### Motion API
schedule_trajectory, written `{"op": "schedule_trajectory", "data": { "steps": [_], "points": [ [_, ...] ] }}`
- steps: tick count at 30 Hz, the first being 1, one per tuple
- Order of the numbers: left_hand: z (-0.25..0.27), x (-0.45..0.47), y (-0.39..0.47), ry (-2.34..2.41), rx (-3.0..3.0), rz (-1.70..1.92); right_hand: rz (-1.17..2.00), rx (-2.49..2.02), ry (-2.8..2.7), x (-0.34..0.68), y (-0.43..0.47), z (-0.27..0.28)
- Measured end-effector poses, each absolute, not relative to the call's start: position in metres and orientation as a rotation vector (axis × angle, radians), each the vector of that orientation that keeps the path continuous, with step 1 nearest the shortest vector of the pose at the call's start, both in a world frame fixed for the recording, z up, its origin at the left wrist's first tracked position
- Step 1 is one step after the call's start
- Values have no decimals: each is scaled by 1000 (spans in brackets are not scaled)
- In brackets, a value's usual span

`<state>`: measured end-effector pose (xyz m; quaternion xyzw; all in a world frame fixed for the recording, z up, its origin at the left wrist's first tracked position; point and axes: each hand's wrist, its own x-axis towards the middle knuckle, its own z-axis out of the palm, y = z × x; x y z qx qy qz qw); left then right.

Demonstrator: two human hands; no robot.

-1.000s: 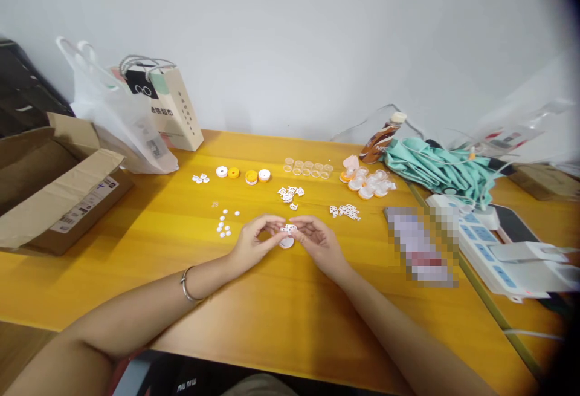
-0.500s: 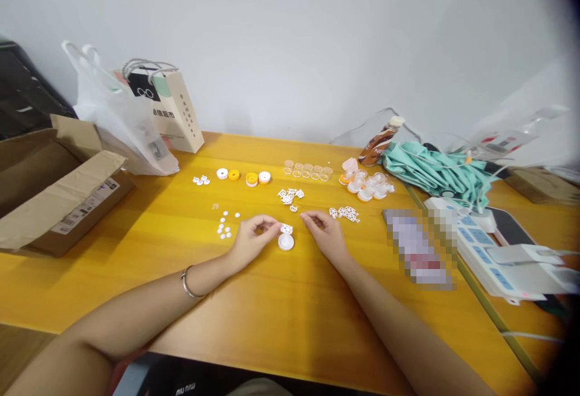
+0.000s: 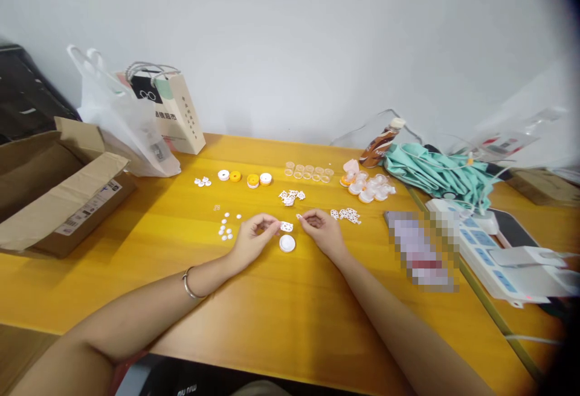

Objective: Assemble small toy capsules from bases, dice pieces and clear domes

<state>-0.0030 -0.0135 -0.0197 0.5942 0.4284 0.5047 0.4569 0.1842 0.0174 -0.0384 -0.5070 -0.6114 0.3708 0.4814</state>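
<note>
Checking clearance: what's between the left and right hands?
Head view: a flat white openwork plastic plate in the left hand, a small white plastic piece in the right hand.

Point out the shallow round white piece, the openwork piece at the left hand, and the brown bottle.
Shallow round white piece point(image 3: 287, 243), head view: inner face.
Openwork piece point(image 3: 287, 227), head view: its middle.
Brown bottle point(image 3: 379, 147), head view: body.

I saw a round white plastic cap point(image 3: 287, 243) on the yellow wooden table point(image 3: 281, 317) before the person, a flat white perforated plastic plate point(image 3: 287, 227) just behind it, at the fingertips of the left hand point(image 3: 254, 237). The right hand point(image 3: 322, 233) was right of both. Farther back lay a pile of white perforated plastic pieces point(image 3: 289, 200), then clear round plastic cups point(image 3: 309, 173) in rows. Small round white plastic discs point(image 3: 229, 231) lay left of the left hand; farther left stood an open brown cardboard box point(image 3: 67, 195).
</note>
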Motion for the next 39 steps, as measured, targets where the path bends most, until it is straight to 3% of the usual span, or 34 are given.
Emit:
{"op": "schedule_trajectory", "data": {
  "steps": [5, 17, 32, 39],
  "points": [
    [-21, -4, -11, 1067, 1409, 1261, 1292, -1123, -1052, 183, 3, -28],
    [-16, -5, -11, 1052, 1392, 1238, 1625, -1033, -827, 179, -10, -15],
    [-21, -4, -11, 1036, 1361, 1256, 1550, -957, -854, 178, -12, -13],
    [-21, -4, -10, 998, 1345, 1229, 1386, -933, -1165, 172, -20, -11]
  ]
}}
